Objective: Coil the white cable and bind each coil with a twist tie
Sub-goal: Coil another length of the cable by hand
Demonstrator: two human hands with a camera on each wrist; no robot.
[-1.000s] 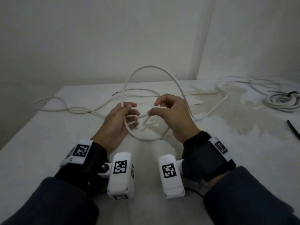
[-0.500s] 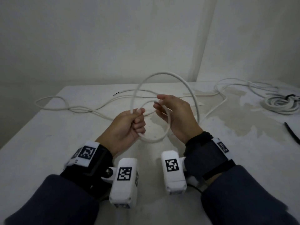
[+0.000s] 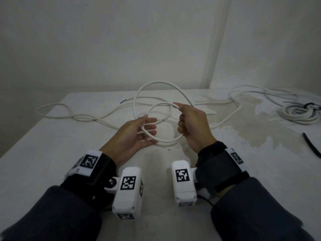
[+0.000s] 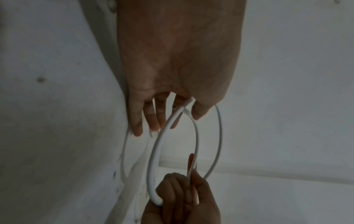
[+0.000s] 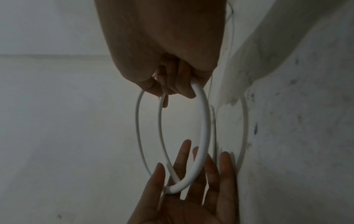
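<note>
The white cable forms a couple of loops held between my hands above the table. My left hand is palm up with its fingers straight and spread, and the loops lie across them. The right wrist view shows the cable crossing that open left hand between thumb and fingers. My right hand is curled round the loops' other side and pinches a strand at its top. From the left wrist view, the right hand grips the thick strand.
Loose cable trails over the table to the far left and to the back right. A finished coil with a dark tie lies at the far right. A black twist tie lies near the right edge.
My left hand has gone from gripping the loops to straight, spread fingers under them. My right hand has moved right and up, and the loops between the hands are wider.
</note>
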